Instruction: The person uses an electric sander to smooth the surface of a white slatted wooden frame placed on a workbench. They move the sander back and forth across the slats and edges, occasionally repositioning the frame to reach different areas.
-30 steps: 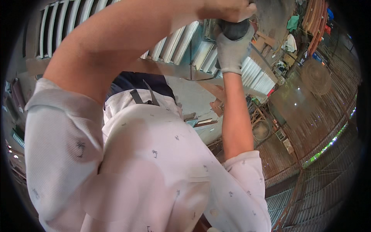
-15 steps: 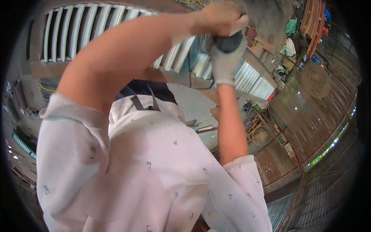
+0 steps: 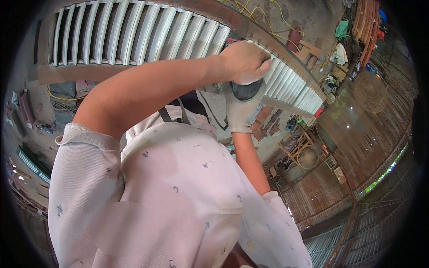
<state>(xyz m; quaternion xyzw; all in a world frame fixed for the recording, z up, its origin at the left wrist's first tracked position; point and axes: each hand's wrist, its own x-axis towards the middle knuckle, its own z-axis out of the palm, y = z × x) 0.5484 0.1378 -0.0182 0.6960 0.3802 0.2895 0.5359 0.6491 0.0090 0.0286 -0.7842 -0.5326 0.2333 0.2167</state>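
My bare left hand (image 3: pixel 246 61) is closed over the top of a dark, round-ended tool (image 3: pixel 246 90). My right hand (image 3: pixel 243 112), in a pale glove, wraps round the same tool from the side nearer my body. Most of the tool is hidden by my hands, so its exact kind does not show. Both hands are over a long louvred shutter (image 3: pixel 129 33) with a brown frame and pale slats. Its slats stretch out to the left and right of my hands. Whether the tool touches the shutter is hidden.
Yellow cords (image 3: pixel 268 22) trail over the floor beyond the shutter. At the right are a stack of brown curved boards (image 3: pixel 363 31), a green cloth (image 3: pixel 341 29), a white cloth (image 3: pixel 339 54) and a coiled bundle (image 3: pixel 370 91). A green louvred panel (image 3: pixel 33 163) lies far left.
Both hands have moved with the tool toward my body and slightly left. More of the shutter's slats show beyond my left forearm. The grip on the tool looks the same.
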